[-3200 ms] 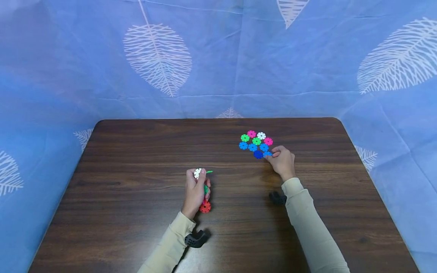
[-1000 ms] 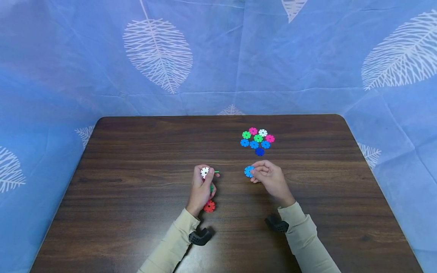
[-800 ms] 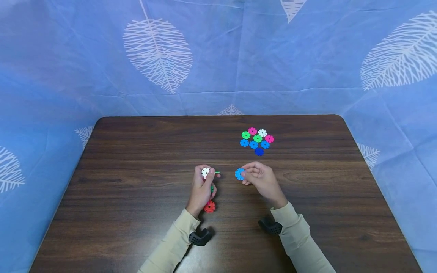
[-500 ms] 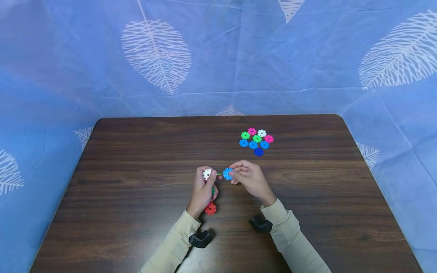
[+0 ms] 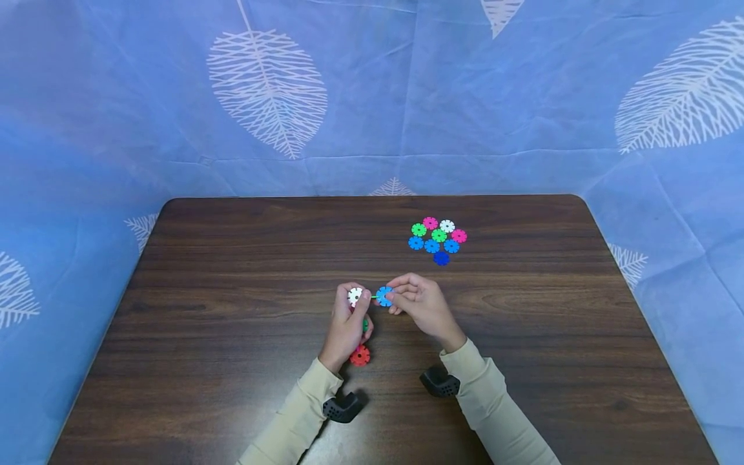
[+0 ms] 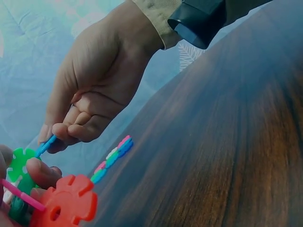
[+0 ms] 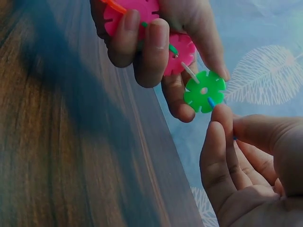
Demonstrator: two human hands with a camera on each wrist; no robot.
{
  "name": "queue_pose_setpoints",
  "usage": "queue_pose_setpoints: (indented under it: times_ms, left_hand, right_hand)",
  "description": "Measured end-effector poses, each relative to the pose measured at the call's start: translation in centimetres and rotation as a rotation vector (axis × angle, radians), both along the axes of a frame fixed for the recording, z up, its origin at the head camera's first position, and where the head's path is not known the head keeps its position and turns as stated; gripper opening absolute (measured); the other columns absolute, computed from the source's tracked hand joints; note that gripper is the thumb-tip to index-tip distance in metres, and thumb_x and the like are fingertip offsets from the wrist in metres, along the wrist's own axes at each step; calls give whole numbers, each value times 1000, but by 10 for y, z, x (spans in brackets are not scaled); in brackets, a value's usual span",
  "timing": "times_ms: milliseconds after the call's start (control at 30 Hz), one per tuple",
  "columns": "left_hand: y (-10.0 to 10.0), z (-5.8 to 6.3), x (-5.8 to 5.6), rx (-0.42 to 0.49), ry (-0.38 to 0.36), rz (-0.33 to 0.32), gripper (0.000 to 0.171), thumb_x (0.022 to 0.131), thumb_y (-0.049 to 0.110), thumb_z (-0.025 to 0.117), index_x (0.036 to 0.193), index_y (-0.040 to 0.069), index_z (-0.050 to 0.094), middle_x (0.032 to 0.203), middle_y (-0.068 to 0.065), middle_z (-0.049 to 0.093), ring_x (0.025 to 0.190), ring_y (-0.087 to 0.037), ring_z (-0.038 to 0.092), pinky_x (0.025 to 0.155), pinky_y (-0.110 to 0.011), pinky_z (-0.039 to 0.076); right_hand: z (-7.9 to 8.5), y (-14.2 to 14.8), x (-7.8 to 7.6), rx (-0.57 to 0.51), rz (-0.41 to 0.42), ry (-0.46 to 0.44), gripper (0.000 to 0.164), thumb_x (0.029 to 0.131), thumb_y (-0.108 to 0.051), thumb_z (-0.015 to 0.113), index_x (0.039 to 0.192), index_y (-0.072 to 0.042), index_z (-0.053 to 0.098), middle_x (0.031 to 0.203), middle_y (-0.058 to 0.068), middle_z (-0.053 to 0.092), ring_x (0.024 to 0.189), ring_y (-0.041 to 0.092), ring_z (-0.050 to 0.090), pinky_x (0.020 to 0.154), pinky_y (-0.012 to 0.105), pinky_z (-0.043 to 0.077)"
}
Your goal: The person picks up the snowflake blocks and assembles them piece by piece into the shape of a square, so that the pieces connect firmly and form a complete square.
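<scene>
In the head view, my left hand (image 5: 344, 326) grips a chain of interlocking notched plastic discs. A white disc (image 5: 354, 296) shows at its thumb, and a red disc (image 5: 360, 356) hangs below the palm. The right wrist view shows pink discs (image 7: 183, 47) in the chain and a green disc (image 7: 204, 92) at its end, steadied by the left fingertips. My right hand (image 5: 429, 310) pinches a blue disc (image 5: 383, 296) between thumb and fingers. Its edge meets the green disc's rim at right angles; how deep it sits in the notch I cannot tell.
Beyond the hands, several loose discs lie flat in a cluster on the dark wooden table (image 5: 232, 336): pink, white, green (image 5: 438, 236), light blue and one dark blue (image 5: 442, 258). A blue leaf-patterned cloth (image 5: 360, 97) hangs behind the table's far edge.
My right hand picked up the blue disc from the cluster's near edge and carried it left, up to the green disc. The left hand has kept its grip, shifting slightly right.
</scene>
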State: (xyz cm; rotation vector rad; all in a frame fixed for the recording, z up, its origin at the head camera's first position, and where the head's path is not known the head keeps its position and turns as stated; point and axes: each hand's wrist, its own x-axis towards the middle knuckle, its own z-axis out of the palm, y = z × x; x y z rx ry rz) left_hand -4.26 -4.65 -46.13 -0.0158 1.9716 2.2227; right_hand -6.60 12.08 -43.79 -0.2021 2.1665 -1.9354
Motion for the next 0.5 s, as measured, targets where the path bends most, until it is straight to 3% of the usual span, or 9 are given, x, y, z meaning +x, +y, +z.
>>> queue_pose_setpoints:
  times_ms: [300, 500]
  left_hand:
    - [4, -3, 1, 4, 7, -4, 20, 103, 17, 39, 111, -1, 32, 90, -20, 50, 38, -6, 39, 35, -17, 30]
    - [9, -4, 1, -9, 8, 28, 17, 103, 13, 38, 109, -2, 33, 70, -10, 46, 34, -5, 37, 33, -16, 29]
  right_hand:
    - [-5, -1, 2, -58, -31, -12, 22, 89, -4, 63, 105, 12, 59, 92, 32, 64, 63, 7, 63, 63, 24, 57]
    - [-9, -2, 1, -78, -45, -18, 22, 89, -3, 63, 104, 12, 60, 91, 31, 65, 62, 7, 63, 62, 23, 57]
